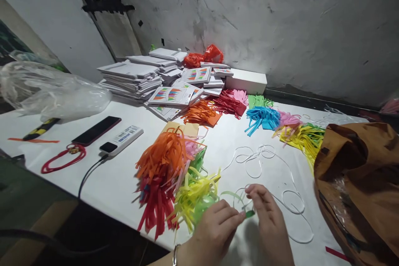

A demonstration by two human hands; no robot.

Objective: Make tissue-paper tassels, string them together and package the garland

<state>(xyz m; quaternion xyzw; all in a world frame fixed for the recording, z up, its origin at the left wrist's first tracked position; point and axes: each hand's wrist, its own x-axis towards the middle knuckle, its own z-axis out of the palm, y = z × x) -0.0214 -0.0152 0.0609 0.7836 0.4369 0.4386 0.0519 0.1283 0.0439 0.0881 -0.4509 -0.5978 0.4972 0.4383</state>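
The left hand (218, 223) pinches a green strip (249, 214) over the white surface (229, 133), just right of the yellow tassels (197, 190). The right hand (268, 221) curls close beside it near the white string (260, 154); whether it grips anything, I cannot tell.

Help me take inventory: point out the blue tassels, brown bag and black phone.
Blue tassels (264, 117): head view, bunch's middle.
Brown bag (372, 153): head view, upper side.
Black phone (96, 130): head view, upper face.
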